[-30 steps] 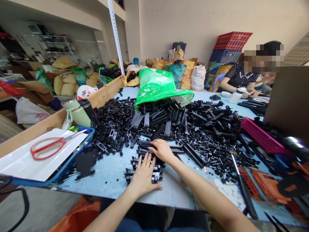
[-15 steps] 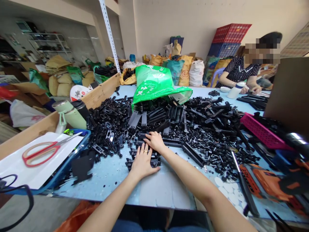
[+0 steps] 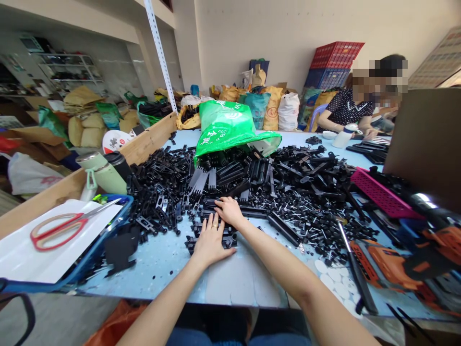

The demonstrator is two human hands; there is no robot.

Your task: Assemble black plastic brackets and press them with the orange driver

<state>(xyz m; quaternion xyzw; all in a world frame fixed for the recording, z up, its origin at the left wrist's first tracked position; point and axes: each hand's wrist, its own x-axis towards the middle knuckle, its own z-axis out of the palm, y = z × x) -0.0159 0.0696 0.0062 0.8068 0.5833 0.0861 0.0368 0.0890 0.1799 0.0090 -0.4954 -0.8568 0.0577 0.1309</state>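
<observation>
My left hand (image 3: 212, 242) lies flat with its fingers apart on a row of black slotted parts (image 3: 190, 244) at the table's near middle. A ring shows on one finger. Just beyond it, my right hand (image 3: 229, 211) rests palm down, fingers spread, over more black parts of the same row. The palms cover much of these parts. To the right of my right hand lie long black bars (image 3: 284, 229). Behind both hands, a green bag (image 3: 226, 125) spills black comb-ended pieces (image 3: 199, 179) onto the table.
Heaps of small black parts (image 3: 158, 168) and screws cover the blue table (image 3: 158, 254). Scissors (image 3: 68, 226) lie on paper at left, near a green bottle (image 3: 103, 173). A hammer (image 3: 355, 269), power drill (image 3: 392, 264) and pink basket (image 3: 385, 192) are at right. A co-worker (image 3: 349, 108) sits beyond.
The view has swung slightly, so everything sits a little further left. Both hands stay almost where they were on the black parts.
</observation>
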